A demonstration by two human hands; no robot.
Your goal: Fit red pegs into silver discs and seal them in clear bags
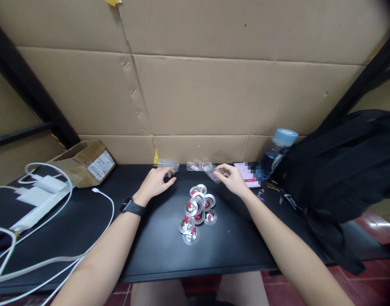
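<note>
A loose pile of silver finger cymbals [191,208] with red loops lies on the black table, between my forearms. At the back, my right hand [229,178] pinches a clear plastic bag [212,173]; its contents are hard to make out. Beside it lies another clear bag [193,166] with silver discs inside. My left hand [157,182], with a black watch on the wrist, rests near the back edge, thumb apart from its bent fingers. Just behind those fingers is a crumpled clear plastic wrapper [169,164], partly hidden; whether they touch it is unclear.
An open cardboard box [83,163] stands at back left, near white chargers [44,189] and looping white cables [110,212]. To the right are a pink card [250,182], a blue-lidded bottle [279,148] and a black backpack [344,165]. Cardboard panels [197,97] wall off the back.
</note>
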